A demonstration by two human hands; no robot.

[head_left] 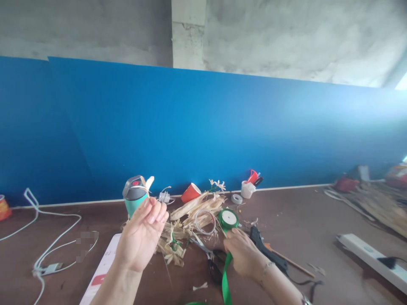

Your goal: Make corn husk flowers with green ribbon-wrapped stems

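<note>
My left hand (143, 233) is raised over the table, thumb and fingers pinched together. Out of the pinch stands a small pale corn-husk flower piece (149, 184) with a few petals. Low over the table, my right hand (243, 250) is closed on a green ribbon (226, 279), whose loose end hangs toward the front edge. Just beyond those fingers is the green ribbon spool (229, 218) with its white centre. Black-handled scissors (215, 271) lie left of my right hand, and a black glue gun (267, 249) lies on its other side.
Dried husks (197, 212) lie mid-table. Behind them are a teal bottle (131, 206), an orange cup (191, 192) and a white cup (248, 189) along the blue partition (203, 127). White cables (47, 237) spread at left; a power strip (372, 258) lies right.
</note>
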